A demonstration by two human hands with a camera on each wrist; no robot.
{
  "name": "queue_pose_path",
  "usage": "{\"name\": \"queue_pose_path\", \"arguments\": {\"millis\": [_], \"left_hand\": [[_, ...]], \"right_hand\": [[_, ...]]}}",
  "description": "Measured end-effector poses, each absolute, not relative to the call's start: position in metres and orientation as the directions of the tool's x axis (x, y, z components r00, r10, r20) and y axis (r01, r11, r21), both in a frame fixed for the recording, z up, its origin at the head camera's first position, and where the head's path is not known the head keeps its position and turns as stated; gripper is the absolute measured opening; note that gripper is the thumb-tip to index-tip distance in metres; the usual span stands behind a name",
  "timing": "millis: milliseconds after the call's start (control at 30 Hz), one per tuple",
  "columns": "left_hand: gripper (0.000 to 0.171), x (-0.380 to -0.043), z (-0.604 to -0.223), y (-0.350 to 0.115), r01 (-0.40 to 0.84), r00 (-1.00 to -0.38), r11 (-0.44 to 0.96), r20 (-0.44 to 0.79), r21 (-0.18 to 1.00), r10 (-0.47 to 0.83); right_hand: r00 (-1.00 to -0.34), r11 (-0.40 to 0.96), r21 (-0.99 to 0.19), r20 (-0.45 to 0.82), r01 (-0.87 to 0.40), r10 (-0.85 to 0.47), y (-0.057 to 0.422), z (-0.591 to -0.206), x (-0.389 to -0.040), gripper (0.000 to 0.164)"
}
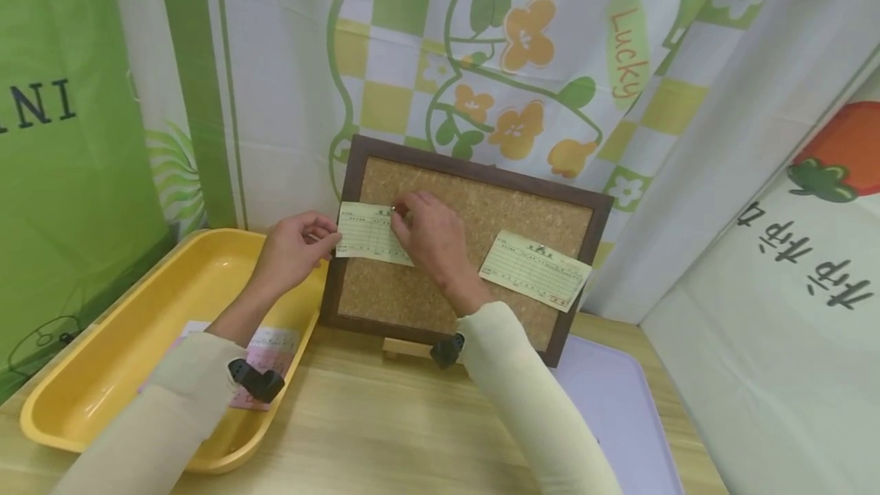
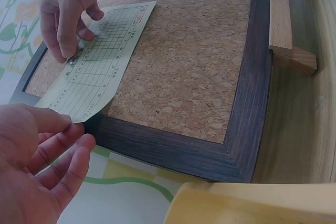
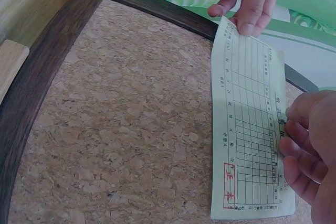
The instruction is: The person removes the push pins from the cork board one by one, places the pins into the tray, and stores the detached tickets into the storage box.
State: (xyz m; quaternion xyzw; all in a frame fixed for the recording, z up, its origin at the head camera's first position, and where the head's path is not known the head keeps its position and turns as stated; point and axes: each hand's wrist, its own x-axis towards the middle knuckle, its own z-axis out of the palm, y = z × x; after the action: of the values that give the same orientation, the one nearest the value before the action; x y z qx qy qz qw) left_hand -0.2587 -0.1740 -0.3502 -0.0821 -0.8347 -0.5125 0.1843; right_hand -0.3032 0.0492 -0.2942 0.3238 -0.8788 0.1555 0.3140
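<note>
A framed cork board (image 1: 412,300) leans upright on a small wooden stand. Across its left side lies a pale green receipt slip (image 1: 364,234) printed with a grid. My left hand (image 1: 296,247) pinches the slip's left end between thumb and forefinger, beside the dark frame (image 2: 157,142). At the slip's top edge, my right hand (image 1: 436,239) pinches a small shiny pin (image 2: 72,60) against the paper, its tip hidden by the fingers. A red stamp (image 3: 229,184) marks the slip's other end. On the board's right side hangs a second receipt slip (image 1: 535,270), tilted.
On the left of the wooden table (image 1: 357,418) stands a yellow tray (image 1: 103,357) holding pink and white paper slips (image 1: 275,350). A lilac tray (image 1: 619,396) lies at the right, partly behind the board. Printed curtains (image 1: 289,59) hang close behind.
</note>
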Motion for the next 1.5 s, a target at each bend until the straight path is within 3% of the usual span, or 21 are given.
{"name": "queue_pose_path", "arguments": {"millis": [1000,1500], "left_hand": [[0.014,-0.2578,-0.3523,-0.1723,0.335,-0.915,0.49,0.402,0.805,-0.035],[0.016,-0.2586,-0.3547,-0.1731,0.321,-0.922,0.464,0.385,0.826,-0.048]], "right_hand": [[-0.55,0.735,-0.03,0.684,-0.678,-0.479,0.0456,-0.2993,-0.3059,0.008],[-0.558,0.745,-0.035,0.686,-0.666,-0.467,0.043,-0.3,-0.3058,0.008]]}}
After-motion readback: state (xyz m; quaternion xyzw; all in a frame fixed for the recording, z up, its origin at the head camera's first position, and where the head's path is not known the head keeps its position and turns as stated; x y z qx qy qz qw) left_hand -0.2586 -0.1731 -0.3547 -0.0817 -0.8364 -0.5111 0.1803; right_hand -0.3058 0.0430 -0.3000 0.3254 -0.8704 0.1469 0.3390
